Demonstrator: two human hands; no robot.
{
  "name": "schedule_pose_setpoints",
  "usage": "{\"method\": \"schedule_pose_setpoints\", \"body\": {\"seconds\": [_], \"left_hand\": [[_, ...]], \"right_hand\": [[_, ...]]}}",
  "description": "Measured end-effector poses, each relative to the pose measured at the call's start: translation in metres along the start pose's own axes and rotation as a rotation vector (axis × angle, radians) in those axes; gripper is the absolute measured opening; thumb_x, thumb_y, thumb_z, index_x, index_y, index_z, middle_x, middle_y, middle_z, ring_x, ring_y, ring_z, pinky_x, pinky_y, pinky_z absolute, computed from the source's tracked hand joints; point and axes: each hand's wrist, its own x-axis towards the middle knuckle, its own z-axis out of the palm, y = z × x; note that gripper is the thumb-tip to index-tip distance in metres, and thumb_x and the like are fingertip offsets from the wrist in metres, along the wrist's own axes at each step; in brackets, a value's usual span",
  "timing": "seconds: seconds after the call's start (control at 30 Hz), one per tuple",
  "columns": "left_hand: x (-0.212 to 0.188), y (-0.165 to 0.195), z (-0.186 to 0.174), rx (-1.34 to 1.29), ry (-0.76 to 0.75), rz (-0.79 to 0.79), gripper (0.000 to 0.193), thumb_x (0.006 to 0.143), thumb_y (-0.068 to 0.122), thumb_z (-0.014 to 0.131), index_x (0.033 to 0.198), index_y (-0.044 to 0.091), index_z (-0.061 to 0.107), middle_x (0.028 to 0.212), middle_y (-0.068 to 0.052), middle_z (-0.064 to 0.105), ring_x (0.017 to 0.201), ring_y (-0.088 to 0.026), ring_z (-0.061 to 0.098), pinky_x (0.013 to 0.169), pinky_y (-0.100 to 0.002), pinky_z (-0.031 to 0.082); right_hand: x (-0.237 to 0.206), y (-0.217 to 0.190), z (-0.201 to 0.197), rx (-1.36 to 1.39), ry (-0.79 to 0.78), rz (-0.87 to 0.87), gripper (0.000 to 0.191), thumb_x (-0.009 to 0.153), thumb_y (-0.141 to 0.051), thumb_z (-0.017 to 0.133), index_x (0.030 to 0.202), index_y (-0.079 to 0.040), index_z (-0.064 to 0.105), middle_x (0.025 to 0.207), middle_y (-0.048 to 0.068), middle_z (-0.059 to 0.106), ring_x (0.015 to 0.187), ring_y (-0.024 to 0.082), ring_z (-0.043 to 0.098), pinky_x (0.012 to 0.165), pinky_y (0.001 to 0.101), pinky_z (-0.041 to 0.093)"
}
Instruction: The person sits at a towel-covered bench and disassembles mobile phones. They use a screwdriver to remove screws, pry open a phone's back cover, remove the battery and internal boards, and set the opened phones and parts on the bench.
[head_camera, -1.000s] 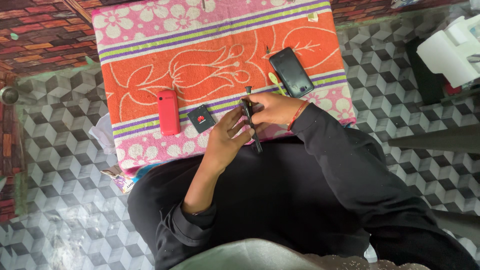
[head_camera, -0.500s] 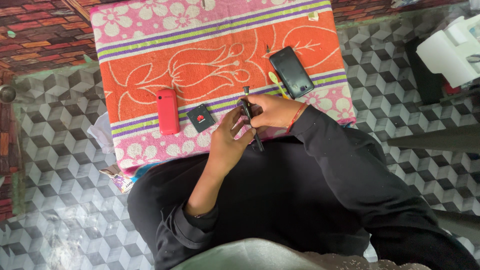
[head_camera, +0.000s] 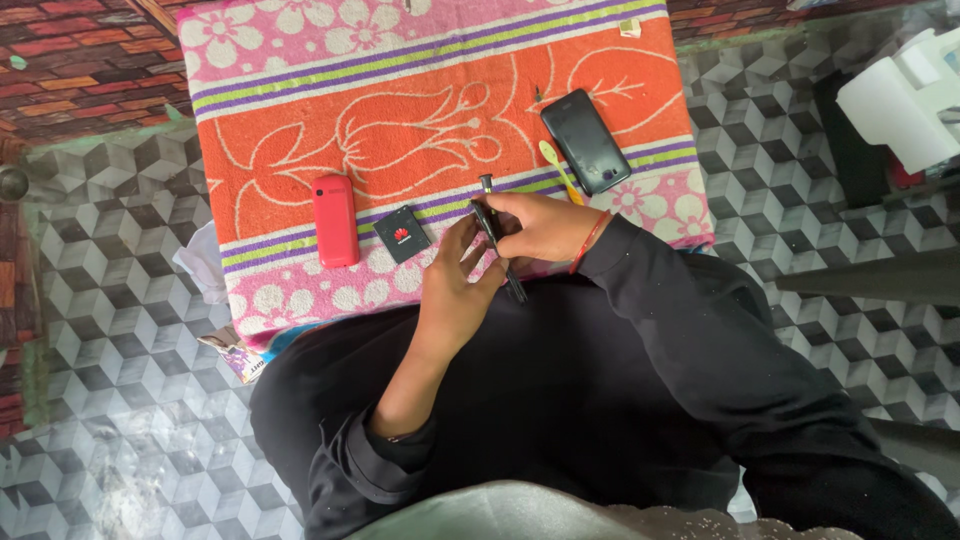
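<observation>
A slim dark tool (head_camera: 497, 240) is being held between both hands, left hand (head_camera: 455, 290) and right hand (head_camera: 545, 228) closed on it, just beside the black battery (head_camera: 402, 235). Judged light, stiff; best gripped mid-shaft.

A cloth (head_camera: 300, 100) lies spread on the floor (head_camera: 100, 260) in front of the person. On the cloth, a small phone (head_camera: 335, 221) lies to the left. Just to its right lies a flat battery (head_camera: 402, 235). Farther right and a bit farther away lies a bigger phone (head_camera: 586, 141), with a thin pry stick (head_camera: 557, 165) just beside it on its left. At the near edge of the cloth, between the battery and the bigger phone, the left hand (head_camera: 455, 285) and the right hand (head_camera: 540, 225) meet around a thin tool (head_camera: 497, 238). A boxy thing (head_camera: 900, 95) sits well off to the right on the floor.
</observation>
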Motion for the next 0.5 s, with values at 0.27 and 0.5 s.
{"method": "schedule_pose_setpoints", "body": {"seconds": [0.27,0.5], "left_hand": [[-0.005,0.007,0.013,0.175,0.097,-0.022,0.067,0.084,0.004,0.071,0.144,-0.008,0.043,0.138,-0.026,0.061,0.13,-0.032,0.064,0.11,-0.039,0.053],[-0.004,0.008,0.017,0.19,0.116,0.001,0.066,0.086,0.004,0.072,0.143,-0.009,0.042,0.14,-0.028,0.059,0.132,-0.034,0.062,0.111,-0.04,0.052]], "right_hand": [[0.0,0.0,0.01,-0.398,0.153,-0.141,0.044,0.081,-0.006,0.064,0.124,0.001,0.057,0.1,0.014,0.069,0.09,0.023,0.068,0.075,0.0342,0.054],[0.009,0.027,0.013,-0.594,0.324,-0.361,0.062,0.078,-0.004,0.066,0.136,0.01,0.051,0.123,0.029,0.061,0.115,0.042,0.06,0.094,0.0428,0.049]]}}
